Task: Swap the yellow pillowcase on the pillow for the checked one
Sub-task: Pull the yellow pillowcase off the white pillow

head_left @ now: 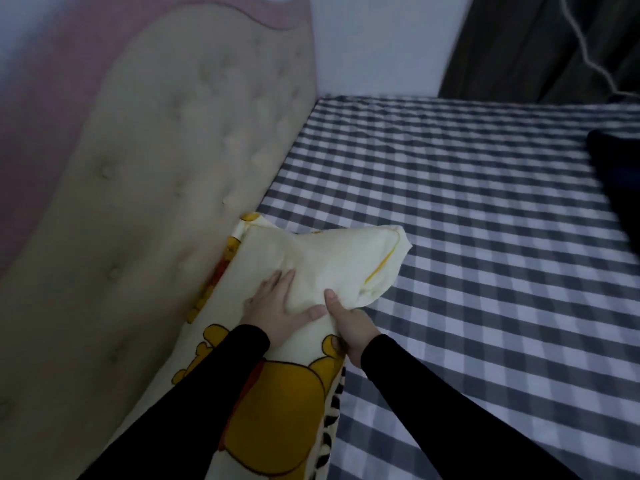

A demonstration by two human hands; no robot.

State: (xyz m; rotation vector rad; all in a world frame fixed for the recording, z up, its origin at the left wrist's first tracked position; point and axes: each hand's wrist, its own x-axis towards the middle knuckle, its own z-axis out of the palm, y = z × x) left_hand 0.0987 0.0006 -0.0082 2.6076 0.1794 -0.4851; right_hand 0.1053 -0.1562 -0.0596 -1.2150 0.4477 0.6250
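Observation:
A pillow in a pale yellow pillowcase (332, 258) printed with orange cartoon bears lies against the headboard at the left edge of the bed. My left hand (277, 306) presses flat on its top, fingers spread. My right hand (349, 323) pinches a fold of the yellow fabric at the pillow's right side, thumb on top. Past the hands, the case's end with a yellow zip line sticks up loosely. No separate checked pillowcase is visible.
A grey-and-white checked sheet (467, 220) covers the mattress to the right. A beige tufted headboard (156, 168) rises on the left. A dark bundle (616, 174) lies at the bed's right edge, with a dark curtain (536, 46) behind.

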